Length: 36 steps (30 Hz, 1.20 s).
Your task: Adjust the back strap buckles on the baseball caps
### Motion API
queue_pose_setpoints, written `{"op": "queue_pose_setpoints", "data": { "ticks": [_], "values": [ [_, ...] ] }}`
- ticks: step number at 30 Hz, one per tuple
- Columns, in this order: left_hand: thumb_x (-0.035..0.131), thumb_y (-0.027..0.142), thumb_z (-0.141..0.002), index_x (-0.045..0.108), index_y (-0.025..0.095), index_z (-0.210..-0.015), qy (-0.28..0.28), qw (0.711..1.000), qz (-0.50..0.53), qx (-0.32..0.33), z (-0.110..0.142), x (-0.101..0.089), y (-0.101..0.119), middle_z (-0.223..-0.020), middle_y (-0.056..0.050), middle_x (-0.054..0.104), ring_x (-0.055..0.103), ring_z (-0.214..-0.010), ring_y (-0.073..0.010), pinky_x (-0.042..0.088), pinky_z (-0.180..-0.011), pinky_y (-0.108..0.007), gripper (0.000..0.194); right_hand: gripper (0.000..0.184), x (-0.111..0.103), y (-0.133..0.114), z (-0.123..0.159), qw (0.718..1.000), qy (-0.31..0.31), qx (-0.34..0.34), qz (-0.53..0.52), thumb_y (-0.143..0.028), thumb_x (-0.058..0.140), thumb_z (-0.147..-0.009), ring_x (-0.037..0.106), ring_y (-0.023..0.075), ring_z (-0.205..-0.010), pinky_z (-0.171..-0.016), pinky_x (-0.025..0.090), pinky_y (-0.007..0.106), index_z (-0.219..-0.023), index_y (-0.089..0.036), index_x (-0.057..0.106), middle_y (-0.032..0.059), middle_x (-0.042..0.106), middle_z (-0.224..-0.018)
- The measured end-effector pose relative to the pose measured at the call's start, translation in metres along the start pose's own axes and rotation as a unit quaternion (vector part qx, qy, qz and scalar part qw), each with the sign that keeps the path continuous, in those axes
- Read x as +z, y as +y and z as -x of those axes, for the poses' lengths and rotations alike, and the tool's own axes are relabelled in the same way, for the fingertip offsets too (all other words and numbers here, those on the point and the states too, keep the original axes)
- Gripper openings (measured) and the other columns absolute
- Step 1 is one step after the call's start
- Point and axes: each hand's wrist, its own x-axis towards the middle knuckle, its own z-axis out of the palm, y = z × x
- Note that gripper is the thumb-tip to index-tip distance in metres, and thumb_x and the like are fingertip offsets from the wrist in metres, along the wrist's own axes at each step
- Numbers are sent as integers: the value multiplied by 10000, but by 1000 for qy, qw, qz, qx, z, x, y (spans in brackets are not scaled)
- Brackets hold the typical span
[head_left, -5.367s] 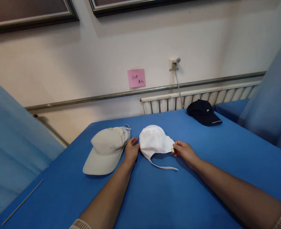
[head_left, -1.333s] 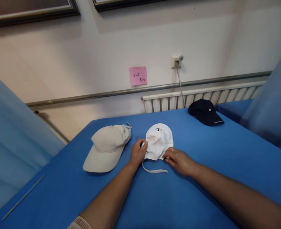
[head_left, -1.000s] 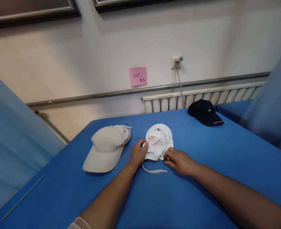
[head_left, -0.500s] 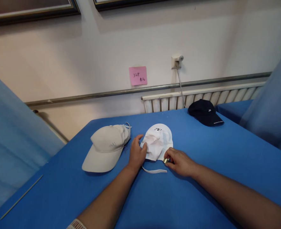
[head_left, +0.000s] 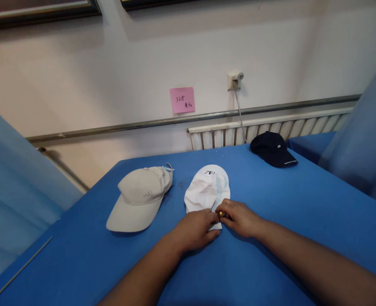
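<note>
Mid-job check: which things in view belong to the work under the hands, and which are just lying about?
In the work:
- white cap
- its strap, at the left hand
- metal clasp, at the right hand

Just lying about, untouched:
- beige cap
- dark cap
- thin stick

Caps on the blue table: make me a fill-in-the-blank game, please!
Exactly ____ hands are at the white cap: the left hand and the right hand.
Across the picture, the white cap lies ____ the beige cap and the dark cap.
Altogether, ____ caps lie on the blue table.
Missing words: two; between; three.
</note>
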Motion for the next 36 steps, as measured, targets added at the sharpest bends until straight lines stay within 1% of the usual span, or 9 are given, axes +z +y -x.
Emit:
{"op": "queue_pose_setpoints", "data": {
  "ticks": [3,7,14,18,21,24,28,33,36],
  "values": [
    [596,288,-837,648,236,-1010,-32,1000,-1,2,-1,3,-4,-985,-45,665,641,-849,-206,466,-712,-270,188,181,0,1,0,1000,-4,0,8,-174,569,-847,577,159,-839,-752,413,264,-1015,-227,609,18,609,-938],
    [558,257,-853,637,227,-1013,-55,998,-14,-30,-3,4,-6,-1001,-46,656,633,-885,-211,472,-745,-281,181,169,0,1,0,1000,-13,2,9,-166,557,-850,578,157,-848,-764,414,262,-1001,-219,610,21,611,-941],
    [575,311,-854,633,214,-986,-47,997,-22,-52,-4,6,-2,-969,-48,657,627,-845,-215,448,-702,-284,174,146,-1,-2,1,1000,-14,-2,23,-171,534,-867,575,155,-828,-742,408,258,-988,-213,605,24,613,-929],
    [539,325,-888,630,201,-926,-42,999,-23,-26,-5,8,-3,-932,-46,649,617,-828,-202,434,-694,-275,158,133,-2,-4,2,999,-5,1,47,-204,500,-903,576,157,-815,-729,403,264,-984,-206,606,34,609,-922],
    [523,317,-902,632,190,-894,-36,999,-26,-14,-6,9,-3,-913,-49,645,609,-811,-196,424,-684,-273,167,140,-2,-3,3,999,-3,2,52,-212,510,-902,577,158,-808,-725,407,265,-1000,-207,609,36,603,-921],
    [524,295,-903,642,187,-875,-10,1000,-9,-21,-7,9,-3,-895,-47,650,598,-815,-191,418,-704,-275,162,145,-3,-3,3,999,-2,-2,46,-205,519,-899,577,155,-794,-721,416,264,-1010,-209,612,36,599,-923],
    [527,281,-904,663,194,-882,62,995,38,-65,-10,9,-4,-855,-39,670,584,-840,-194,403,-739,-287,163,156,-3,-4,1,999,32,-5,34,-193,511,-902,579,159,-787,-717,425,271,-1028,-209,602,37,603,-916],
    [511,317,-912,646,184,-857,164,972,114,-120,-12,8,-7,-815,-31,665,575,-828,-190,399,-736,-287,197,149,0,-5,-1,993,113,5,-31,-195,521,-898,588,156,-764,-696,454,271,-1037,-199,576,37,610,-889],
    [519,301,-900,633,178,-886,196,953,187,-136,-13,10,-10,-834,-19,670,586,-797,-167,412,-729,-269,168,159,4,-3,-1,986,143,18,-81,-209,542,-887,604,151,-734,-692,473,274,-1043,-204,567,23,634,-857]
  ]
}}
